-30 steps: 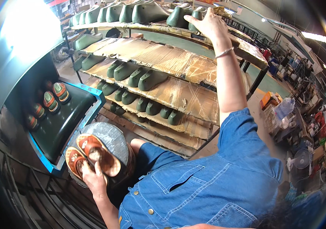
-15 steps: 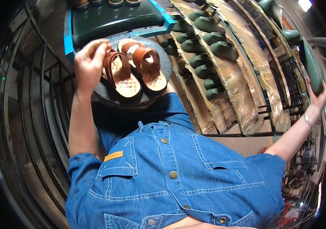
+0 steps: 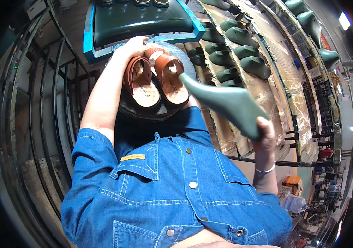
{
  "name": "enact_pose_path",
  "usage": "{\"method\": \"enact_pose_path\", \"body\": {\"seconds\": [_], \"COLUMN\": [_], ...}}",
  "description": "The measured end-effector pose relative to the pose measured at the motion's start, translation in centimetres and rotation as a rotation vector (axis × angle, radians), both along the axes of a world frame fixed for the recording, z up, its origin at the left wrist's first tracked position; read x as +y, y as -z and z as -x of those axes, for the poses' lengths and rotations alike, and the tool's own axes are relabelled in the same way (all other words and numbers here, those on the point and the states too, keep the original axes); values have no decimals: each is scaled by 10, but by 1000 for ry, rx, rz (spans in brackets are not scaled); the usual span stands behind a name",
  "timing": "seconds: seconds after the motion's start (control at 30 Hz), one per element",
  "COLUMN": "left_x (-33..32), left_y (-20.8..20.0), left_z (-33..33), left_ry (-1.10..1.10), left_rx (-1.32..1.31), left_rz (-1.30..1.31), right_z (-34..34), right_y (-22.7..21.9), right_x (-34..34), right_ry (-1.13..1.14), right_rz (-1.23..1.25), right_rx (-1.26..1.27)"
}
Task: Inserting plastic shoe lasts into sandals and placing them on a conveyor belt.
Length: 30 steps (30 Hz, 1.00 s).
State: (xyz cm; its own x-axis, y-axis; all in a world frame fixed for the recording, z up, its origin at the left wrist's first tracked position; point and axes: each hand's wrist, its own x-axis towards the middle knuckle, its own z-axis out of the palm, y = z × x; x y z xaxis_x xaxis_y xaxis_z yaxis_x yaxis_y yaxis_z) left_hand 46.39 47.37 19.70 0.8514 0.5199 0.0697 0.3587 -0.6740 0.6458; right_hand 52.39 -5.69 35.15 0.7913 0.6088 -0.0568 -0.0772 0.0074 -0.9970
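Note:
A pair of brown strapped sandals with tan footbeds stands side by side on a round grey stool top (image 3: 189, 62). My left hand (image 3: 134, 46) is at the toe end of the left sandal (image 3: 145, 94); its fingers are partly hidden, so I cannot tell whether they grip it. The right sandal (image 3: 175, 91) stands untouched beside it. In my right hand (image 3: 265, 138) is a green shoe last (image 3: 226, 101), gripped at its thick end. Its narrow tip points left, over the heel area of the right sandal.
Beyond the stool, a dark conveyor belt (image 3: 143, 25) in a blue frame (image 3: 88, 35) carries more sandals at its far end. To the right, a slanted rack (image 3: 263, 93) holds several green lasts (image 3: 254, 66). Black metal rails (image 3: 48, 124) run along my left side.
My right hand has brought the shoe last from the rack at the far right in toward the sandals. My left hand has moved slightly forward and right, staying by the left sandal.

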Motion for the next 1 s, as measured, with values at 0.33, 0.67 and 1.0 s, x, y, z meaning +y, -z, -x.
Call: {"method": "enact_pose_path", "body": {"seconds": [0.33,0.67,1.0], "left_x": [-22,-13,-35], "left_y": [-12,3,-70], "left_z": [7,-9,25], "left_ry": [18,17,24], "left_rx": [75,63,-107], "left_rz": [41,-32,-230], "right_z": [-27,-50,-89], "right_y": [81,117,124], "right_x": [117,174,184], "right_ry": [-291,-274,-406], "right_rz": [360,74,-92], "right_rx": [-922,-863,-532]}}
